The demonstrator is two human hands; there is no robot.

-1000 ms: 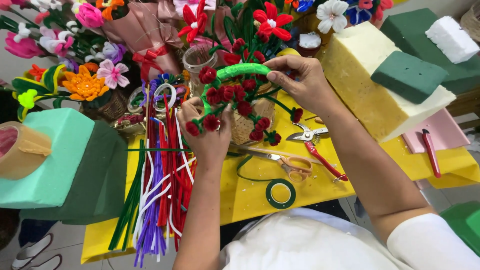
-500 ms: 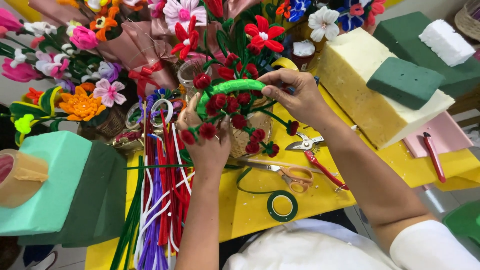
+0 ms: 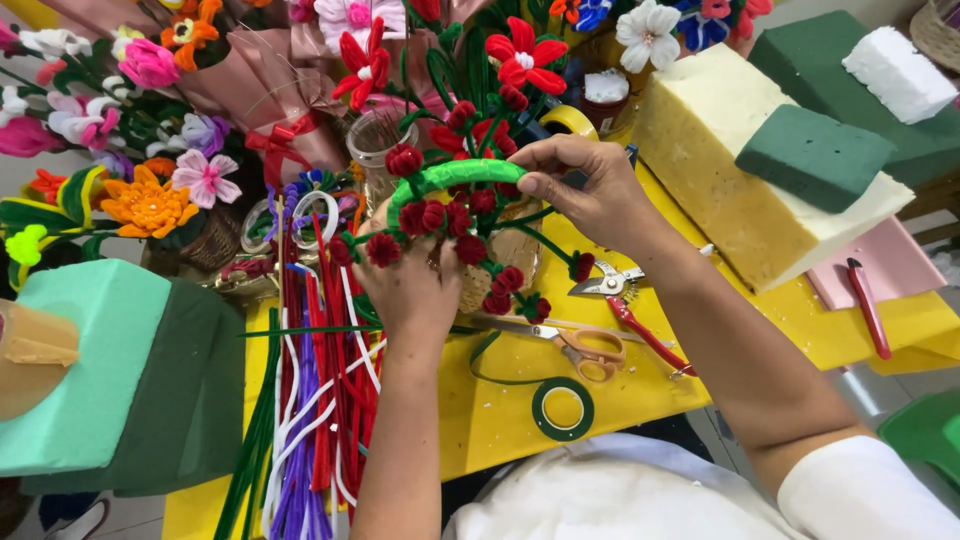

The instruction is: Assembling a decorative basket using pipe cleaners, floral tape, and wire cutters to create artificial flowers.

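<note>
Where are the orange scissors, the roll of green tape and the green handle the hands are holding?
orange scissors (image 3: 590, 352), head view, on an orange handle loop.
roll of green tape (image 3: 541, 412), head view, on its green ring.
green handle (image 3: 450, 175), head view, on top of the arch.

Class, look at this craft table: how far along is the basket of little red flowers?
Done: many small red flowers already sit in the basket, and its handle is wrapped green. In hand: the right hand pinches the handle's end while the left hand steadies the basket's front. Left: cannot tell for sure; pipe cleaners, green tape roll and scissors lie unused on the yellow table.
</note>
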